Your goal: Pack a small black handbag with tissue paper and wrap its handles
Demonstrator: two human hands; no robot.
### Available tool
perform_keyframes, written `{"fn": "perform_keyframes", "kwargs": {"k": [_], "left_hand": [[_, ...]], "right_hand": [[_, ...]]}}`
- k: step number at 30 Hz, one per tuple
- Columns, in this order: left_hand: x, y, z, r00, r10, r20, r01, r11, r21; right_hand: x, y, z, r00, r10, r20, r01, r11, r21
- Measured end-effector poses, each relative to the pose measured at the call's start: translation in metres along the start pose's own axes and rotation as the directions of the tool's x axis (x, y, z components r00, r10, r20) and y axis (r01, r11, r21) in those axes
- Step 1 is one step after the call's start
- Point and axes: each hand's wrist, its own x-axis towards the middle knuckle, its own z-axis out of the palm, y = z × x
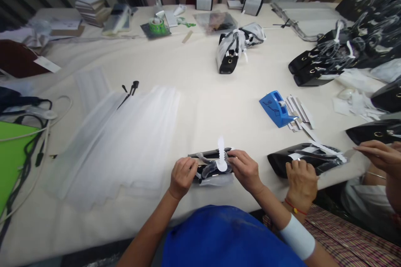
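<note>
Right now, my left hand [183,175] and my right hand [246,170] pinch opposite ends of a small, glossy black bag [207,172], fingers drawn together, near the front edge of the cream surface [206,112]! A white, notched strip [222,160] sits over its middle; thin, translucent white sheets [125,146] fan out toward the left edge.

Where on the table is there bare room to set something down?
Mid-table, beyond the left hand and right hand, between the white sheets and blue tape dispenser. Another patch lies between those sheets and the green roll. Black bags crowd the right side.
</note>
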Motion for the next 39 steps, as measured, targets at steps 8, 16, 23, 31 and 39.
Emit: {"fn": "perform_keyframes", "kwargs": {"k": [8, 16, 23, 31, 39], "left_hand": [[0.008, -0.012, 0.001, 0.988, 0.007, 0.153, 0.018, 0.987, -0.162], [0.020, -0.022, 0.001, 0.981, 0.157, 0.115, -0.144, 0.983, -0.115], [0.015, -0.031, -0.003, 0.953, 0.261, 0.153, -0.252, 0.964, -0.081], [0.015, -0.035, 0.002, 0.965, 0.178, 0.192, -0.172, 0.984, -0.050], [0.040, -0.033, -0.004, 0.942, 0.145, 0.304, -0.144, 0.989, -0.025]], "right_hand": [[0.008, 0.010, 0.017, 0.996, -0.076, 0.036, 0.081, 0.985, -0.153], [0.020, 0.024, 0.011, 0.984, -0.096, 0.150, 0.123, 0.975, -0.186], [0.016, 0.028, 0.009, 0.963, -0.167, 0.212, 0.211, 0.955, -0.208], [0.025, 0.023, 0.008, 0.965, -0.100, 0.243, 0.150, 0.969, -0.196], [0.029, 0.020, 0.011, 0.963, 0.029, 0.269, 0.019, 0.985, -0.174]]}}
